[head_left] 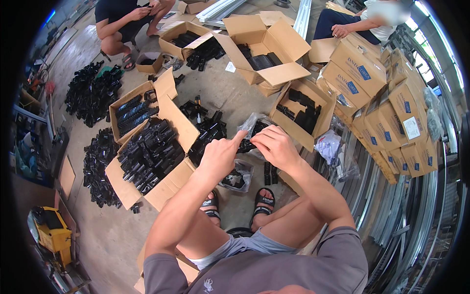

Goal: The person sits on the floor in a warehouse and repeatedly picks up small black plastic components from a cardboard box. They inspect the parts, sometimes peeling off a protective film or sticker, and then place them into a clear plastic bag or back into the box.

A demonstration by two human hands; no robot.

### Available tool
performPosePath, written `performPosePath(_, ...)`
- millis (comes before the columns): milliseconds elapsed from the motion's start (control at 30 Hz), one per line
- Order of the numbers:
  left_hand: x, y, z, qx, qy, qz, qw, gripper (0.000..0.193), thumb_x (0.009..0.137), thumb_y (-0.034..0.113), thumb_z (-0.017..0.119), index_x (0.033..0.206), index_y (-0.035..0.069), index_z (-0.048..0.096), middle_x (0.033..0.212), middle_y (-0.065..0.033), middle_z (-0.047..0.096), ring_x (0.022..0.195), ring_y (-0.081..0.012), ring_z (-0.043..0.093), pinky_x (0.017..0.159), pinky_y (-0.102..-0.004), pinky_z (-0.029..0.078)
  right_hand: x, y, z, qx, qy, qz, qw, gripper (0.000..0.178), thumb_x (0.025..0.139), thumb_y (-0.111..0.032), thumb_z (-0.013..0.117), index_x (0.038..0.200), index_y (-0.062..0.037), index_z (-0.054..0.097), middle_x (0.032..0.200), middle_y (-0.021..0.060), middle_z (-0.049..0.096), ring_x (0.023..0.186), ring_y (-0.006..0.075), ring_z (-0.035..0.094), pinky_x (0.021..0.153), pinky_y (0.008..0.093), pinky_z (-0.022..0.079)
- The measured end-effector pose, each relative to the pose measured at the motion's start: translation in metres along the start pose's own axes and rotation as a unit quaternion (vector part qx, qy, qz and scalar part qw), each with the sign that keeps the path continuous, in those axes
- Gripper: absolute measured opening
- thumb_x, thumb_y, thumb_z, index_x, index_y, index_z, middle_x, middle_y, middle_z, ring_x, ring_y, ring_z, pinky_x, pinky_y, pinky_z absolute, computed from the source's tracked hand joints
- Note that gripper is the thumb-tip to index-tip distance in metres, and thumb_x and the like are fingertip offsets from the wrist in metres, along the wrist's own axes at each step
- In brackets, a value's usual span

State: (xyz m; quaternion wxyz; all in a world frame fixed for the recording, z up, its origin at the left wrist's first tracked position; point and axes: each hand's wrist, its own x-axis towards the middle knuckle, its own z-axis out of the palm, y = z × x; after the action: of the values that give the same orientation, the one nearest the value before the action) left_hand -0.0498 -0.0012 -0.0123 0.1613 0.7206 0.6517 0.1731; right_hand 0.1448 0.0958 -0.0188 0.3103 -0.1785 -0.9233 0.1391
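Note:
Both my hands are raised close together in front of my knees, with a clear plastic bag [248, 122] at their fingertips. My left hand [220, 153] is closed, its fingers curled in and its thumb side against the bag. My right hand [275, 146] is closed too, fingertips pinched together at the bag's near edge. Dark shapes show behind the plastic; whether they are inside it I cannot tell. Below my hands, a translucent plastic tub [240, 179] with small black parts stands on the floor. Black parts [208, 128] lie heaped beyond my left hand.
Open cartons of black parts stand at left [152, 157], ahead [264, 46] and right [303, 110]. More heaps [93, 93] lie farther left. Stacked sealed cartons [355, 73] and metal profiles [387, 206] line the right. Two people sit beyond; a yellow machine [54, 237] is at lower left.

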Motion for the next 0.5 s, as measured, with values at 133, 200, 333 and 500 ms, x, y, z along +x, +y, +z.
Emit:
performPosePath(133,0.000,0.001,-0.004,-0.010,0.008,0.016,1.000,0.068,0.076,0.000,0.073,0.136,0.018,0.046,0.072,-0.0175,0.067,0.074,-0.0408,0.067,0.063,-0.0500,0.050,-0.001,0.001,-0.002,0.016,-0.005,0.021,1.000,0.011,0.080,-0.006,0.072,0.091,-0.0050,0.072,0.092,0.0055,0.070,0.089,0.0257,0.063,0.081,0.0362,0.049)
performPosePath(200,0.000,0.001,-0.005,-0.011,0.001,0.016,1.000,0.067,0.076,-0.001,0.072,0.135,0.018,0.046,0.072,-0.0180,0.067,0.074,-0.0402,0.067,0.063,-0.0500,0.050,-0.001,0.000,-0.003,0.024,-0.008,0.030,0.999,0.010,0.081,-0.006,0.072,0.090,-0.0043,0.072,0.093,0.0066,0.070,0.089,0.0267,0.064,0.081,0.0365,0.050)
performPosePath(333,0.000,0.007,-0.014,-0.051,0.005,0.020,0.998,0.065,0.077,-0.001,0.071,0.134,0.020,0.049,0.073,-0.0185,0.067,0.074,-0.0400,0.067,0.064,-0.0498,0.050,-0.002,0.003,-0.005,0.028,0.055,0.072,0.996,0.009,0.085,-0.007,0.071,0.093,-0.0039,0.072,0.095,0.0083,0.070,0.089,0.0276,0.065,0.080,0.0363,0.051)
performPosePath(500,-0.001,0.010,-0.029,-0.154,-0.015,-0.047,0.987,0.069,0.078,0.000,0.073,0.139,0.024,0.050,0.078,-0.0202,0.068,0.078,-0.0400,0.067,0.069,-0.0452,0.053,-0.004,0.013,-0.009,0.151,0.159,0.264,0.939,0.013,0.095,-0.010,0.064,0.103,-0.0015,0.070,0.095,0.0106,0.072,0.082,0.0193,0.069,0.072,0.0299,0.052)
